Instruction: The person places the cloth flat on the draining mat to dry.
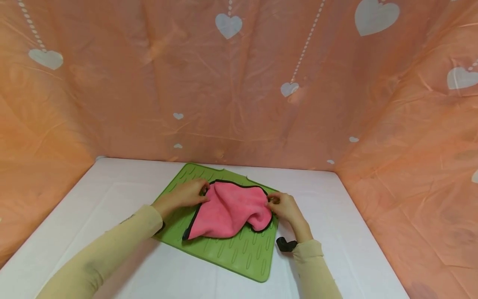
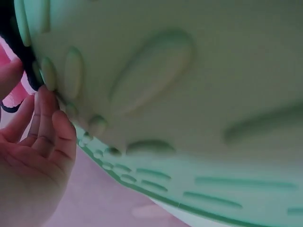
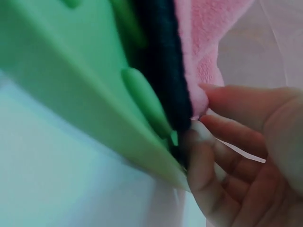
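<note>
Orange sheeting (image 1: 239, 112) printed with pale hearts (image 1: 228, 25) walls in a white-covered table (image 1: 321, 195). Green rectangular mat (image 1: 228, 255) with raised ribs lies slantwise on it. Pink fleecy cloth (image 1: 231, 205) with black edging, rumpled, sits over the mat's middle. My left hand (image 1: 188, 192) pinches its upper left edge, thumb and fingers; my right hand (image 1: 285, 206) pinches its right edge. Beige sleeves (image 1: 119, 236) show too.

Head cam's looking fwd & down over worktop (image 1: 336, 207) from farther off; wrist cams are facing L hand (image 1: 190, 193) & R hand (image 1: 284, 206) close-up, all 3 sharing pink cloth (image 1: 235, 207) & green mat (image 1: 220, 250).
</note>
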Motion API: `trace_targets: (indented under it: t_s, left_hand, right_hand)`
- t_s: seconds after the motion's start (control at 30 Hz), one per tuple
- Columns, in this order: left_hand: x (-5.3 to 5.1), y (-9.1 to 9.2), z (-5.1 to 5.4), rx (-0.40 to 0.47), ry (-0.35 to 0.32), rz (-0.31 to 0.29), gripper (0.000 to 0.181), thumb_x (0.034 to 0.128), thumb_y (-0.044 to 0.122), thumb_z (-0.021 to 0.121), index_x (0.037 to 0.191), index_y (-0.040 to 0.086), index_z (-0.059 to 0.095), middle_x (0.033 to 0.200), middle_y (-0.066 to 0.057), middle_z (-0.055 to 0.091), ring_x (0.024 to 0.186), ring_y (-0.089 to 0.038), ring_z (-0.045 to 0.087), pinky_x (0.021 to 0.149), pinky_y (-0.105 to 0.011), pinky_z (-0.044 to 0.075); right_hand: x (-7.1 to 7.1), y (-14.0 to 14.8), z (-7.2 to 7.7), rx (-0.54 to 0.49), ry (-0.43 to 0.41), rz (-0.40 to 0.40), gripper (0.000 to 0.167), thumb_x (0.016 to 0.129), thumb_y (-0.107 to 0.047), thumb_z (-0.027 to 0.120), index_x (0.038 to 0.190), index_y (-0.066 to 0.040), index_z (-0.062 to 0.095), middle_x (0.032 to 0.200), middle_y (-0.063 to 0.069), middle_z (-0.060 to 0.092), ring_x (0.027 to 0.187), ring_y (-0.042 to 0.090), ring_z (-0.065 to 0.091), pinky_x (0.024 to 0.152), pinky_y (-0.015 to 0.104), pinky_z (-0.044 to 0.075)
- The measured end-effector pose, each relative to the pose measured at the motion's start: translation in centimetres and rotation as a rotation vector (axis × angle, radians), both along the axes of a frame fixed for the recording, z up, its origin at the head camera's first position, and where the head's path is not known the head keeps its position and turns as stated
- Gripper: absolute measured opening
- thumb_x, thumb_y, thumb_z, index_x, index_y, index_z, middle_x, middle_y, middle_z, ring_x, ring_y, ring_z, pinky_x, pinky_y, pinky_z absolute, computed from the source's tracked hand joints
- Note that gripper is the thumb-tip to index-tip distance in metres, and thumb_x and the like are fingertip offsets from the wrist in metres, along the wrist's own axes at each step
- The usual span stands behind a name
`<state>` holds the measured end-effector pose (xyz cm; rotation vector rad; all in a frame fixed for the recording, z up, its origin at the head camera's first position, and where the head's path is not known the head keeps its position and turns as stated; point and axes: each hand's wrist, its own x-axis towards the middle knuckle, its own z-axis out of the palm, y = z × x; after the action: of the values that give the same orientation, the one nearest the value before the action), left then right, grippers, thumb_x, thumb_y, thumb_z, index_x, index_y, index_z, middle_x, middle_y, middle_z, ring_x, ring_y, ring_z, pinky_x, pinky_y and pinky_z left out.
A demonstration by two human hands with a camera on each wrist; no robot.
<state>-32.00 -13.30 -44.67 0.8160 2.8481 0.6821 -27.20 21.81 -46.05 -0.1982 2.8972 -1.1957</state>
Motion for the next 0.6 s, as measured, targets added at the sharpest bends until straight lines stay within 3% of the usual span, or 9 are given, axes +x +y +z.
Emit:
trace_targets:
  t_s: [0.2,0.47,0.6]
  left_hand:
    - [-0.3,0.33,-0.4,0.082,-0.047,0.011,0.034,0.0927,0.013,0.079,0.118,-0.006,0.067,0.102,-0.013,0.071,0.098,-0.028,0.068,0.089,-0.045,0.056]
    - [-0.66,0.36,-0.53,0.151,-0.074,0.013,0.027,0.0947,0.006,0.073,0.118,-0.006,0.067,0.102,-0.014,0.071,0.098,-0.027,0.068,0.085,-0.043,0.057]
    - [-0.76,0.02,-0.59,0.211,-0.1,0.007,0.025,0.0949,0.002,0.071,0.117,-0.006,0.066,0.098,-0.012,0.071,0.095,-0.026,0.068,0.083,-0.04,0.056]
  right_hand:
    - [0.05,-0.36,-0.31,0.104,0.069,0.007,0.022,0.089,-0.012,0.078,0.107,0.0,0.078,0.081,0.002,0.073,0.079,0.016,0.064,0.077,0.034,0.053]
    - [-0.01,-0.5,-0.42,0.091,0.084,-0.011,0.009,0.089,-0.011,0.077,0.096,-0.005,0.078,0.087,0.004,0.074,0.087,0.022,0.067,0.085,0.043,0.055]
    - [-0.03,-0.44,-0.4,0.06,0.073,-0.027,0.008,0.091,-0.013,0.075,0.096,-0.008,0.076,0.093,0.006,0.075,0.092,0.024,0.068,0.085,0.04,0.054]
